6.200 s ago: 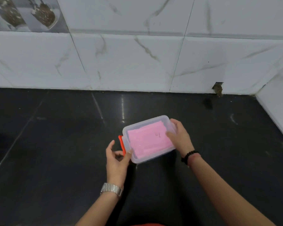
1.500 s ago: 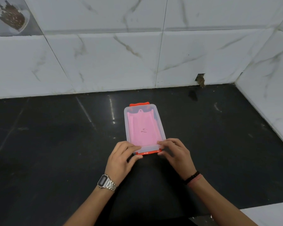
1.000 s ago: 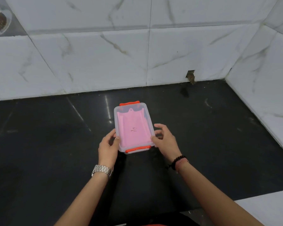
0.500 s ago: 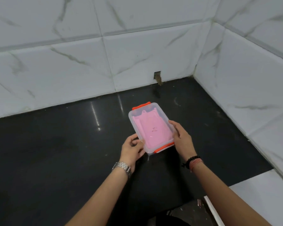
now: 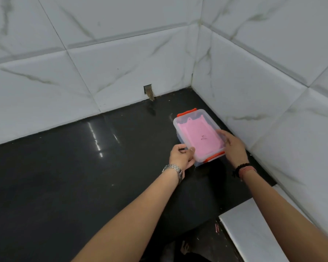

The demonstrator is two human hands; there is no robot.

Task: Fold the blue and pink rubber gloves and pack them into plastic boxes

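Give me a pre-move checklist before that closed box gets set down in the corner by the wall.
1. Clear plastic box held from both sides: ok, left hand and right hand grip it.
2. Lid on: ok.
3. Near orange latch snapped down: cannot tell.
4. Far orange latch: cannot tell.
5. Folded pink rubber glove fully inside: ok.
6. Black countertop bare toward the white tiled side wall: ok.

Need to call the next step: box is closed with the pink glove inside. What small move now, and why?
Probably set the box down on the counter near the corner and let go. Its lid looks shut, with the pink glove folded inside, and the left hand and right hand hold its sides.
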